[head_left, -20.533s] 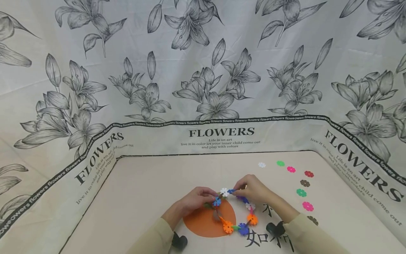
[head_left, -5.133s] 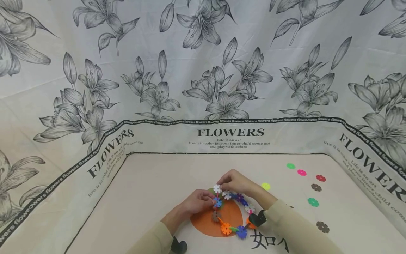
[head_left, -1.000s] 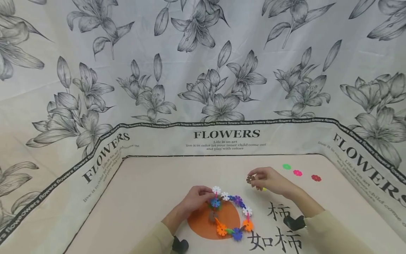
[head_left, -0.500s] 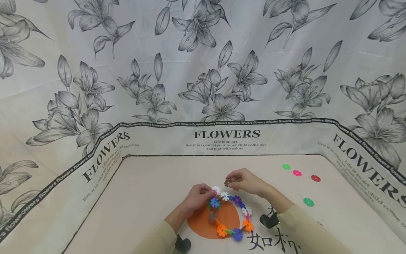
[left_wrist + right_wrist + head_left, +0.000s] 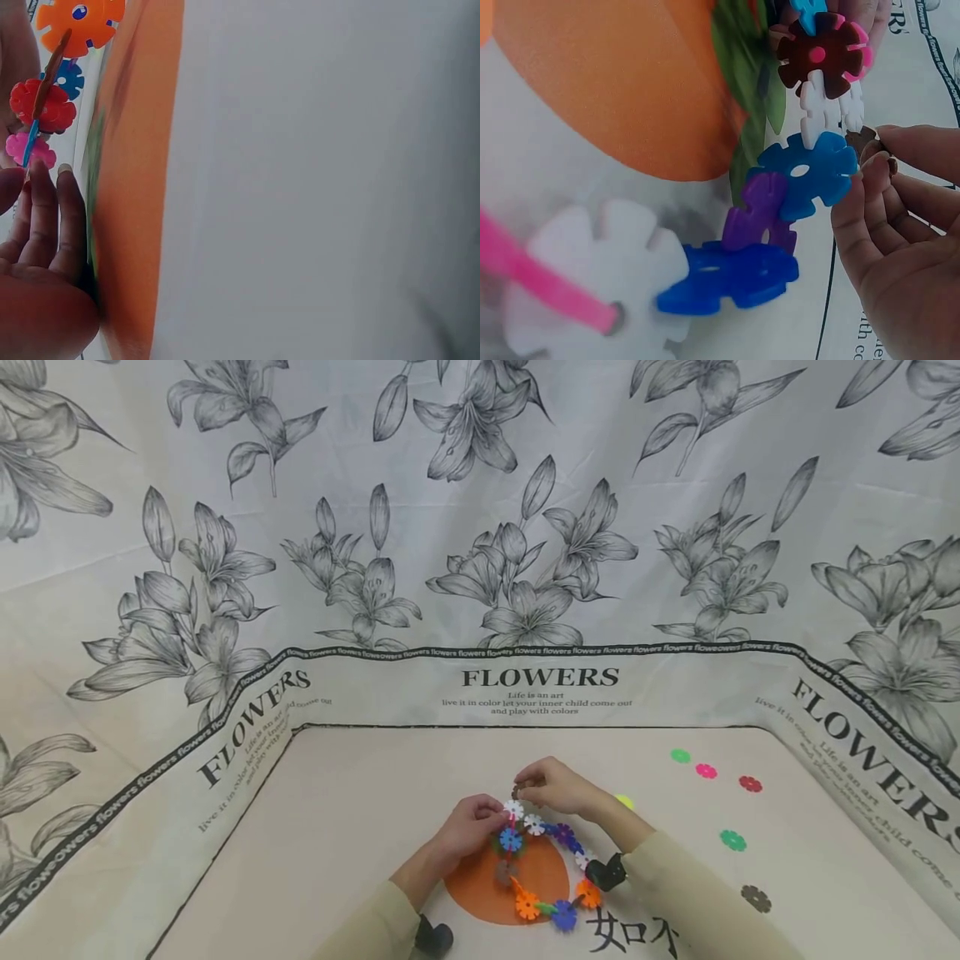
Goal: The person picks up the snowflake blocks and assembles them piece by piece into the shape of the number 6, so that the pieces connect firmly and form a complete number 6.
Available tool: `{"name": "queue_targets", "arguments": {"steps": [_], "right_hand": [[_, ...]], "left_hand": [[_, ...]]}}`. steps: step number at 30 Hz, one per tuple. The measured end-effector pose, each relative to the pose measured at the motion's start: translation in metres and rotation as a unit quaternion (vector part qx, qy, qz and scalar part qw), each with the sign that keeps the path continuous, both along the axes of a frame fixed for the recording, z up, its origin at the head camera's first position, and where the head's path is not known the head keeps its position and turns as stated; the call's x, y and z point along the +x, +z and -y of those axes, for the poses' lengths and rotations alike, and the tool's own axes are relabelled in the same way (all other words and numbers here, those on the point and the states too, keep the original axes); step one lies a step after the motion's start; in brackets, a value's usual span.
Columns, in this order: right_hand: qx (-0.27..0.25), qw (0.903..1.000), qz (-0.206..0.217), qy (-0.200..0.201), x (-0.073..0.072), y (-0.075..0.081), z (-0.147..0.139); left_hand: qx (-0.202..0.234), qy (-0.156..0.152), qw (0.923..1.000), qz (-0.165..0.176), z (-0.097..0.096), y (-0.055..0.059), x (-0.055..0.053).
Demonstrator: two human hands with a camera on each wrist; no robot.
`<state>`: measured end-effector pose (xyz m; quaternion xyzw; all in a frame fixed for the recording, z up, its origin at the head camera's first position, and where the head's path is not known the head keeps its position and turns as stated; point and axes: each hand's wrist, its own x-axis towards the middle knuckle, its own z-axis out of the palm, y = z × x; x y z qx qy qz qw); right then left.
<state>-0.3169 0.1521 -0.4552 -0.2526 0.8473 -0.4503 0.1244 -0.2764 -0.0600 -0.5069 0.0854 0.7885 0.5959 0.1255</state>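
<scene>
A chain of notched flower-shaped plastic discs lies in a loop, its colours including orange, blue, purple and white. My left hand pinches the chain near its top left, beside a white disc; the left wrist view shows thumb and fingertips at a pink disc. Between thumb and fingers my right hand pinches a loose brown disc. That brown disc is right at the edge of the white disc in the right wrist view, partly hidden by the fingertips.
Loose discs lie to the right: light green, pink, red, green and dark brown. A yellow disc shows behind the right forearm. The tablecloth bears a printed orange fruit; a flower-patterned curtain stands behind.
The brown disc, on the table about five seconds ago, has travelled left in my right hand to the white disc. That white disc has joined the chain since the earliest frame. My left hand keeps its grip.
</scene>
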Motion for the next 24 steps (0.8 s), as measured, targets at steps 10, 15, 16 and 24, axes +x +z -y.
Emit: {"name": "queue_targets", "arguments": {"steps": [10, 15, 16, 24], "right_hand": [[0.009, 0.9999, 0.012, 0.008, -0.0019, 0.0029, 0.0024], [0.013, 0.9997, 0.016, 0.016, -0.0020, 0.0040, 0.0057], [0.014, 0.9996, 0.017, 0.018, -0.0019, 0.0043, 0.0062], [0.042, 0.9964, 0.055, 0.049, 0.0002, -0.0011, 0.0021]], "left_hand": [[0.001, 0.002, 0.9999, 0.010, -0.0016, 0.0043, -0.0024], [0.001, 0.006, 0.9999, 0.015, -0.0025, 0.0055, -0.0035], [0.001, 0.006, 0.9999, 0.016, -0.0025, 0.0054, -0.0036], [0.002, 0.010, 0.9996, 0.027, 0.0001, 0.0002, -0.0031]]}}
